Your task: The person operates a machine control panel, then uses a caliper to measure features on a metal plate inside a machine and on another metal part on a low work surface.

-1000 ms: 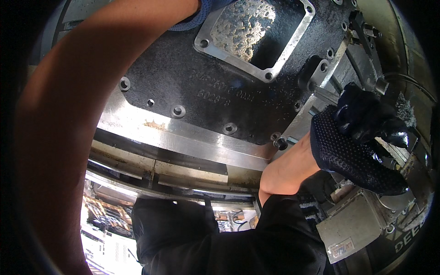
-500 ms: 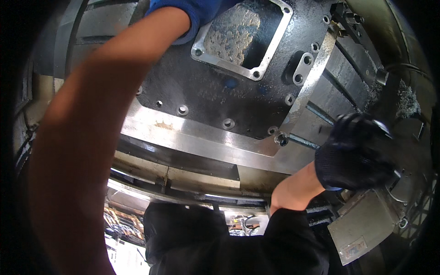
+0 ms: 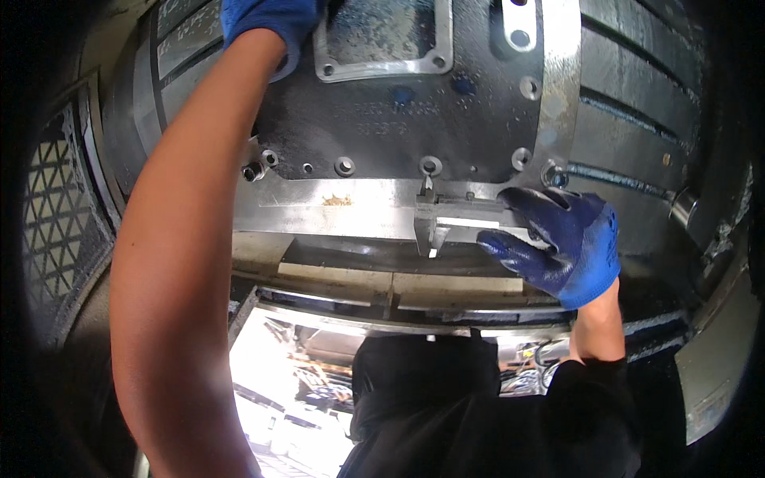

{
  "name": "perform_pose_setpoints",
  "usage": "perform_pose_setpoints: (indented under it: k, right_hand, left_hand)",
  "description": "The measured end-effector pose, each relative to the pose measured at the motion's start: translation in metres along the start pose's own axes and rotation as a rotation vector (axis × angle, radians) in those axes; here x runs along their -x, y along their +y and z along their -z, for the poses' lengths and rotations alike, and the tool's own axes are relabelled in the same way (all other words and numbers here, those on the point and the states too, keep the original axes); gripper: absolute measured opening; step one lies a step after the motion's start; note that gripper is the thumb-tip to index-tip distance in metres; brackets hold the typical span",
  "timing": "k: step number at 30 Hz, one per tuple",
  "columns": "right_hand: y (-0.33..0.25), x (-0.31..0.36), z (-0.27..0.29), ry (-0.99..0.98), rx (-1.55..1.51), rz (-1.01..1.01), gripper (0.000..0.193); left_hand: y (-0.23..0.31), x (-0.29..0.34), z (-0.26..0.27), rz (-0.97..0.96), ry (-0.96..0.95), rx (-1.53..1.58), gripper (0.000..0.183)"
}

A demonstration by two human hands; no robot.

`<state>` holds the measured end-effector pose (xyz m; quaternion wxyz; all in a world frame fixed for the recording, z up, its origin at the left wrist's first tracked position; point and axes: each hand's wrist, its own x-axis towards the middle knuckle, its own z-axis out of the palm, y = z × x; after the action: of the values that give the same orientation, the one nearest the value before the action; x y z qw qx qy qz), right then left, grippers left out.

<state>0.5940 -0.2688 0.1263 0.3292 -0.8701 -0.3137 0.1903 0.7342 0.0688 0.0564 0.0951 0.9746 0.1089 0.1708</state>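
We see 2 gloved hands. Right hand (image 3: pixel 570 243), blue glove with darker fingers, holds a metal caliper (image 3: pixel 458 213) by its right end, fingers curled narrow around it. Caliper is over the bright metal strip (image 3: pixel 295 209) along the near side of the dark plate (image 3: pixel 366 127), upper tips at 1 bolt hole (image 3: pixel 430 166); we can't tell if they're inside it. Left hand (image 3: pixel 272 20), blue glove too, is at the top, just left of the square frame (image 3: pixel 382 70); fingers out of view, so we can't tell its grip. Slotted table (image 3: pixel 629 99) right of plate, lattice panel (image 3: pixel 56 191) far left.
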Motion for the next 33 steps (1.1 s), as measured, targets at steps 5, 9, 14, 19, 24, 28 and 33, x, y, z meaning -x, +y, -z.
perform_pose_setpoints:
  k: [5, 9, 14, 19, 24, 28, 33]
  right_hand:
    - [0.007, 0.010, -0.006, 0.056, -0.038, 0.001, 0.044]
    - [0.006, 0.010, -0.009, 0.061, -0.048, -0.010, 0.043]
    - [0.009, 0.017, -0.008, 0.054, -0.025, -0.047, 0.043]
    - [0.007, 0.011, -0.002, 0.035, -0.037, -0.021, 0.044]
    - [0.008, 0.012, -0.001, -0.001, -0.027, -0.049, 0.045]
    - [0.009, 0.012, -0.002, 0.016, -0.034, -0.039, 0.045]
    - [0.007, 0.009, -0.001, -0.004, -0.026, -0.055, 0.043]
  left_hand:
    - [-0.004, -0.004, 0.003, -0.020, -0.066, 0.298, 0.095]
    - [-0.016, -0.005, -0.004, -0.049, -0.054, 0.349, 0.091]
    - [-0.001, 0.000, -0.007, -0.035, -0.050, 0.237, 0.096]
    - [-0.004, -0.003, 0.007, -0.015, -0.031, 0.183, 0.099]
    - [-0.008, -0.003, -0.002, -0.037, -0.030, 0.247, 0.098]
    - [-0.001, -0.001, 0.004, -0.028, -0.057, 0.171, 0.097]
    - [-0.002, 0.000, 0.004, -0.011, -0.040, 0.170, 0.097]
